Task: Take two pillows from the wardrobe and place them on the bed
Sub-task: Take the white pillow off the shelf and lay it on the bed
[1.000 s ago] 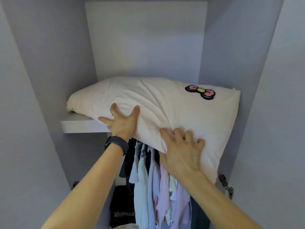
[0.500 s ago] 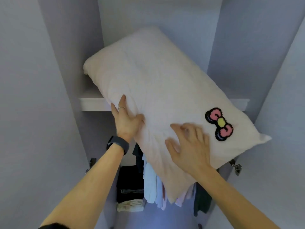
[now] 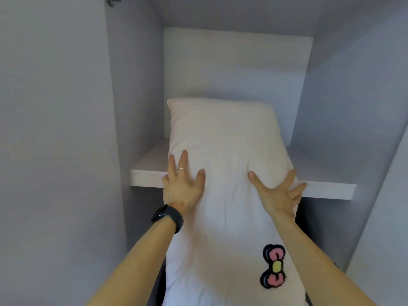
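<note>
A pale pink pillow (image 3: 225, 138) with a pink and yellow bow patch (image 3: 274, 269) lies lengthways, its far half on the upper wardrobe shelf (image 3: 326, 186) and its near half hanging down toward me. My left hand (image 3: 181, 186) clasps its left side with the fingers spread. My right hand (image 3: 277, 193) clasps the right side, thumb on top and fingers around the edge. Only this one pillow is in view.
The wardrobe's lavender side walls (image 3: 134, 85) close in on both sides, with a white back panel (image 3: 238, 62) behind. An open door panel (image 3: 53, 151) stands at the left. Dark space lies under the shelf. A black band is on my left wrist (image 3: 167, 217).
The pillow has swung from lying across the shelf to pointing end-on toward me, the bow patch now at the near bottom. Both hands shifted to its two long sides.
</note>
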`<state>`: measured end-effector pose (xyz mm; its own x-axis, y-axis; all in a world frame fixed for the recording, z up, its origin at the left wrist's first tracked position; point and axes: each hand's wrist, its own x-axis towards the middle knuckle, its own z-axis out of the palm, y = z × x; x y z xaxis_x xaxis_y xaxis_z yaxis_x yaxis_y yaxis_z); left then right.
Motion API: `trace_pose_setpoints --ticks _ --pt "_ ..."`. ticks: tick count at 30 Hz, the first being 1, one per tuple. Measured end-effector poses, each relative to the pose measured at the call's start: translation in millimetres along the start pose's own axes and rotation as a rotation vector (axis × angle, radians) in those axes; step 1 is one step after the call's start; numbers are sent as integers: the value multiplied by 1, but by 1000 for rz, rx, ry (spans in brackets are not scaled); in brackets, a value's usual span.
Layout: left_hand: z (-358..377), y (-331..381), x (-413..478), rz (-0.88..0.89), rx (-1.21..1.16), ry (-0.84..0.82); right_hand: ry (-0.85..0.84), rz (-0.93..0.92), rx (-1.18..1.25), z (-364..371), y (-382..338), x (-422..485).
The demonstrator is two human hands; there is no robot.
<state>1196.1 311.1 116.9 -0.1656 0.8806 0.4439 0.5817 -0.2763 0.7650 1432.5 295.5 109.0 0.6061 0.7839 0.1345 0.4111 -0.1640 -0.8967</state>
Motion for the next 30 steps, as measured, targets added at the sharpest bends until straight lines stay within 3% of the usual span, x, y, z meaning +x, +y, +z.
trace_pose_setpoints --ticks 6,12,19,24,30 --pt "21 -6 -4 -205 -151 100 -54 0 -47 -9 16 17" --pt "28 -5 5 -218 -117 155 -35 -78 -85 -30 35 29" --pt "21 -18 -3 -208 -238 112 -127 -178 238 -28 36 15" --pt "11 -36 -42 -216 -299 157 -121 -229 219 -29 68 -23" --pt "12 -83 -134 -294 -145 112 -124 -93 190 -16 154 -113"
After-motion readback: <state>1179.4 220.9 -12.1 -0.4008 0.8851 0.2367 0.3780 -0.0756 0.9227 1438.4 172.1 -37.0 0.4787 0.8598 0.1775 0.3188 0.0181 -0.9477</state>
